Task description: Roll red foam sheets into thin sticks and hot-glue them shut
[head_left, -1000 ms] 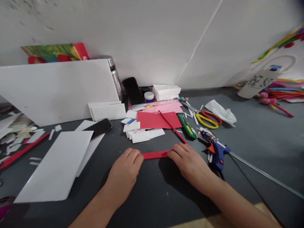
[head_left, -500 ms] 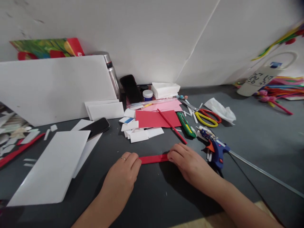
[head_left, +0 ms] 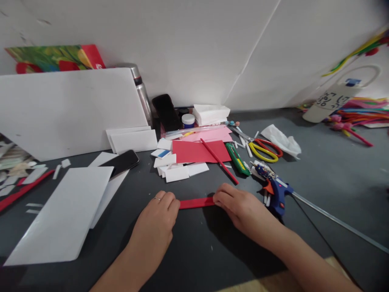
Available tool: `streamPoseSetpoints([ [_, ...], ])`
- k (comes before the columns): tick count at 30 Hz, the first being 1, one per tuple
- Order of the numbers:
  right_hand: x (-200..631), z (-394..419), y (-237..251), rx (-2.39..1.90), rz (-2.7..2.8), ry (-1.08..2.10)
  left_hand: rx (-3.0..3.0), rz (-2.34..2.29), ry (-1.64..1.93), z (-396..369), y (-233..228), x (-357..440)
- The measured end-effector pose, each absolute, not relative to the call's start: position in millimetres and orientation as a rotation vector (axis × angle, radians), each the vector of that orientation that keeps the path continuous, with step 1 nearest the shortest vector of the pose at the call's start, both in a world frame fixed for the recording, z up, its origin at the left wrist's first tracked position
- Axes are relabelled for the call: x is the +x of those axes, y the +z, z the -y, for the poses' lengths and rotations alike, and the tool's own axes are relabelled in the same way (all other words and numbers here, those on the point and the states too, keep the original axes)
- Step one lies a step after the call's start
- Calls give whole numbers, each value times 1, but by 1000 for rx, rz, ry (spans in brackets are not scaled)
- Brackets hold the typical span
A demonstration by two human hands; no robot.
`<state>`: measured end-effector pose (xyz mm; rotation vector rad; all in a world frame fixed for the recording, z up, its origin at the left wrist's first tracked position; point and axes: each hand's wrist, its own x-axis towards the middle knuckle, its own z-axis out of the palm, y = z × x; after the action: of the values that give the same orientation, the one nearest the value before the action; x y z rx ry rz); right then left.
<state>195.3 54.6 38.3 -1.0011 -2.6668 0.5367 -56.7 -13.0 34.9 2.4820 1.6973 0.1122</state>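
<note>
On a cluttered grey table (head_left: 319,178), the left hand (head_left: 158,221) and right hand (head_left: 240,207) pinch the ends of a thin red strip (head_left: 196,202), fingers closed on what looks light, limp and easily creased.

Both forearms bare — no sleeves in view; left hand (head_left: 154,221) wears a thin ring

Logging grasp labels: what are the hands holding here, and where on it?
Both hold the red strip, flat on the dark table: left hand at its left end, right hand at its right end, middle left bare.
</note>
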Motion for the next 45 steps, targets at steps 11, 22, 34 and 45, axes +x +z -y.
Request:
streamPoseSetpoints([
  [11, 193, -55, 38, -981, 2566, 586, 2307, -1687, 214, 4, 45, -61],
  [22, 194, -61, 36, -998, 2542, 721, 2210, -1652, 313, 2, 41, -66],
  [34, 191, -69, 37, -1030, 2448, 901, 2840, -1624, 72, 16, 27, -55],
  [45, 192, -61, 31, -985, 2542, 576, 2977, -1761, 32, 34, 12, -43],
])
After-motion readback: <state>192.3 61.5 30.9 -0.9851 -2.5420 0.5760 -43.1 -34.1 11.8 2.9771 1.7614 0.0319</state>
